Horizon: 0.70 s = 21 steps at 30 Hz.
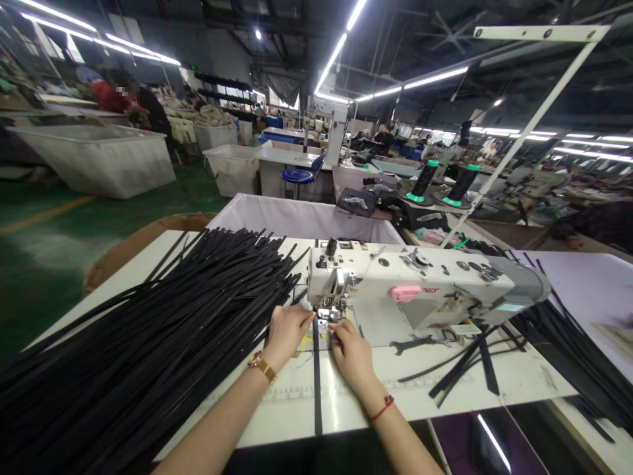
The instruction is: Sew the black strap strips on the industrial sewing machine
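Note:
A narrow black strap runs from the table's front edge up under the presser foot of a white sewing machine. My left hand, with a gold watch on the wrist, pinches at the strap's left side close to the foot. On the other side, my right hand has its fingers curled together by the metal guide right of the strap. What its fingertips hold, if anything, is hidden. A large pile of black straps covers the table to my left.
A wrench and loose strap pieces lie right of my hands. Behind the machine stand a white bin, black pouches and two black thread cones. A thread stand's pole rises at the right. Another person is far left.

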Available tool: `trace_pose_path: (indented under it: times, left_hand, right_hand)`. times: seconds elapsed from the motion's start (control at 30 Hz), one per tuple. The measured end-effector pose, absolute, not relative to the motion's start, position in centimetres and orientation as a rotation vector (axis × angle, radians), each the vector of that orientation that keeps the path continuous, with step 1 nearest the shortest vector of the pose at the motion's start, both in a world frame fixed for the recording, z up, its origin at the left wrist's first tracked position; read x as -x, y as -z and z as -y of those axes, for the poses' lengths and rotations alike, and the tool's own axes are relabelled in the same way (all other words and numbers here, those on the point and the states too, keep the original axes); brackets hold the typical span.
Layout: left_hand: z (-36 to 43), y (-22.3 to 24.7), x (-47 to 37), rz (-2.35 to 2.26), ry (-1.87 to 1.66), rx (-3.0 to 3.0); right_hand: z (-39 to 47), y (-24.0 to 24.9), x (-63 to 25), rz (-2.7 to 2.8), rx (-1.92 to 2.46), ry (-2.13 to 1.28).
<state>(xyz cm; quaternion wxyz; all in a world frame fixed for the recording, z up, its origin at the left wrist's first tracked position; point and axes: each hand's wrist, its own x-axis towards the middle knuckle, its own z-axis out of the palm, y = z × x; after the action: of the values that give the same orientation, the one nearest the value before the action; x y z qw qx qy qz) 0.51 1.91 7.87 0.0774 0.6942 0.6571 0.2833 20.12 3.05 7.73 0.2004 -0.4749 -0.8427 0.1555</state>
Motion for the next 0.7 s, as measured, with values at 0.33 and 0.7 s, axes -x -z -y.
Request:
trace_pose_path:
  times: [0.33, 0.7]
  left_hand:
    - [-2.6, -6.3, -0.9, -2.081, -0.945, -1.874]
    - [-2.7, -6.5, -1.4, -2.103, -0.996, -1.832]
  right_hand:
    - [-3.0, -7.5, -19.8, 2.388, 1.388, -0.39]
    - [-2.9, -7.7, -19.6, 2.416, 1.421, -0.358]
